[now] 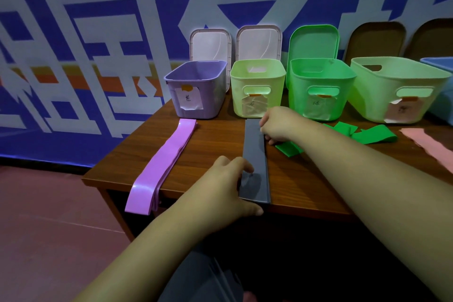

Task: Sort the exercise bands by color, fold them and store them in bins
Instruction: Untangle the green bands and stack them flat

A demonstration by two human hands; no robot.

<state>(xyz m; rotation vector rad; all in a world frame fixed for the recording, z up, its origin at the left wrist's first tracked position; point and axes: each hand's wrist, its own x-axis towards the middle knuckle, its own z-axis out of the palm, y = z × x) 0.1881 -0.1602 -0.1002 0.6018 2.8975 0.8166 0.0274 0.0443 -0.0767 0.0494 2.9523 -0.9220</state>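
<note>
since the grey band [255, 154], lying lengthwise on the bench [210, 144] before the pale green bin [236, 98], looks thin, limp and light, both hands rightly pinch it, left hand [232, 186] at the near end, right hand [278, 125] toward the far end.

Five bins on one table [215, 140]: one purple bin [210, 95], two pale green bins [239, 100], one bright green bin [297, 103], one blue bin [443, 105]. Five lids [210, 44] and four paper labels [188, 102] accompany them. Two hands [228, 186] and four colours of band: purple bands [169, 154], grey band [255, 149], green bands [375, 136], pink band [426, 140].
</note>
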